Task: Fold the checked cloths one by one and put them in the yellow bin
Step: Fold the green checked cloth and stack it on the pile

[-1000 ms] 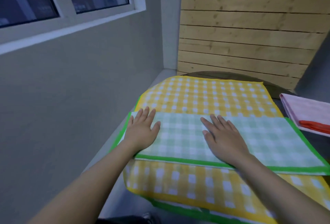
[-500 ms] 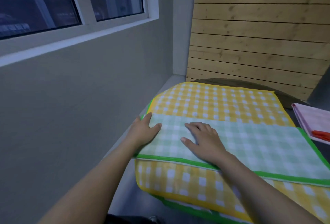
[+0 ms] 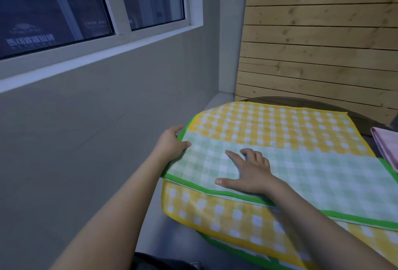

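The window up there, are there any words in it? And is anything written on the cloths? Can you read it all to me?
Window, lower left pane: a pale logo with a row of characters under it, too blurred to read.
Window, middle of the glass: two more faint short lines of lettering, too small and blurred to read.
Green checked cloth, yellow checked cloth and pink cloth: no words or numbers, only patterns.

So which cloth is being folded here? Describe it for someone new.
On the table by the wooden wall lies a cloth stack. The green cloth is on top, folded into a strip under both hands; its pale green checks and bright green border set it apart from the yellow cloth beneath.
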A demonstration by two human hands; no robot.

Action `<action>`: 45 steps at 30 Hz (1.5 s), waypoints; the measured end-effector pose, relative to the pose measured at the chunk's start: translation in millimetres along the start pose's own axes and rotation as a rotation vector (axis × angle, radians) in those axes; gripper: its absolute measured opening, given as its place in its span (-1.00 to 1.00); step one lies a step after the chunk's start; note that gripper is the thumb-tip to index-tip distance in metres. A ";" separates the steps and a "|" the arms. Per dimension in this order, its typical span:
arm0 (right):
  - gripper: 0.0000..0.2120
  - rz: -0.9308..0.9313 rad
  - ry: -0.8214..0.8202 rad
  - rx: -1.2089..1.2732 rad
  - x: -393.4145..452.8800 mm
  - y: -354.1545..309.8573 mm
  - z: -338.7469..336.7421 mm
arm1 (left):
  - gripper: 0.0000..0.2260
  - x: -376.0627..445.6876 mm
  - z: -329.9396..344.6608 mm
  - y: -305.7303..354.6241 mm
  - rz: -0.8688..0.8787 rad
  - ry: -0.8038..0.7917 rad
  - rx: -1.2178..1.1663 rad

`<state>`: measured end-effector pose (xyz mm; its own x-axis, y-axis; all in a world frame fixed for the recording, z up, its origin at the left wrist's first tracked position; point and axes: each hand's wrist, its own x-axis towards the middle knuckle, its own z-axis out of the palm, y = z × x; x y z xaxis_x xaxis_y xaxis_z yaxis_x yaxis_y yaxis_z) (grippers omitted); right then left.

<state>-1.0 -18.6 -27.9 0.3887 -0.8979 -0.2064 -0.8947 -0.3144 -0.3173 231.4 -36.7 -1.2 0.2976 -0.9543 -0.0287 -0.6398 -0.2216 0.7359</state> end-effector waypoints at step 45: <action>0.11 -0.017 0.012 0.066 0.5 5.2 4.5 | -0.78 3.1 -23.9 17.0 -0.117 -0.177 -0.112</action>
<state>-4.5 -19.3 -33.8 0.4010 -0.8963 -0.1894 -0.8711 -0.3092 -0.3815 238.4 -38.6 27.4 0.2299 -0.9458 -0.2294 -0.5230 -0.3188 0.7905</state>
